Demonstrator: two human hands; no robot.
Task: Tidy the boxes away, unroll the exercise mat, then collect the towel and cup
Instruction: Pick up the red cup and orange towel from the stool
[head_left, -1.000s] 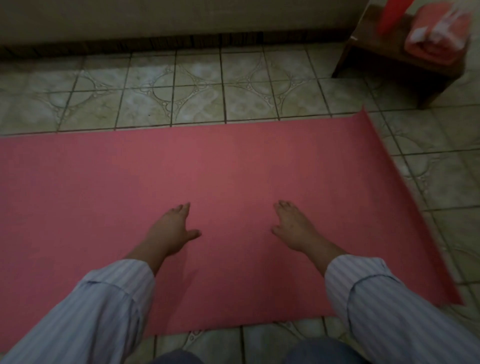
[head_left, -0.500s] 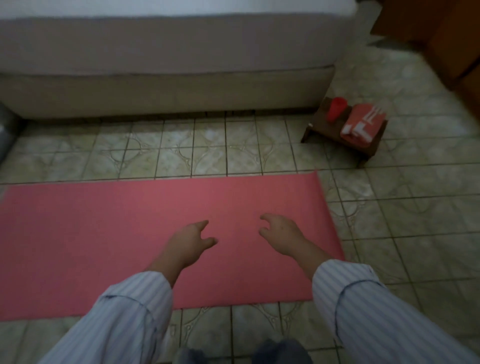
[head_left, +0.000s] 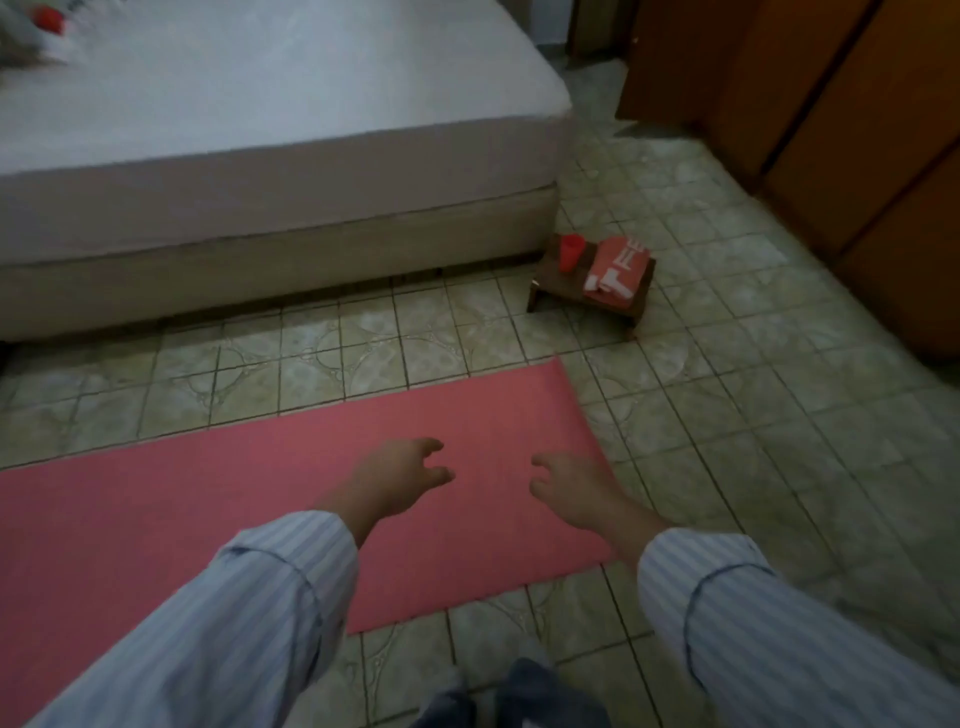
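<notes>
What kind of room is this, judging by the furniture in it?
Most likely a bedroom at home: a bed with a bare mattress, wooden wardrobe doors on the right, and a tiled floor with a pink exercise mat unrolled on it.

- mat (head_left: 218, 499): plain pink-red
- cup (head_left: 570, 251): red
- towel (head_left: 617, 273): red-orange with white lettering
- sleeves (head_left: 249, 623): pale blue with fine stripes
- floor (head_left: 727, 415): greenish tiles with curved motifs
- bench (head_left: 550, 280): dark brown

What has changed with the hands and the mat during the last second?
Both hands, left hand and right hand, lifted off the mat with fingers now curled, holding nothing. The mat stayed unrolled; cup and towel stayed on the stool.
</notes>
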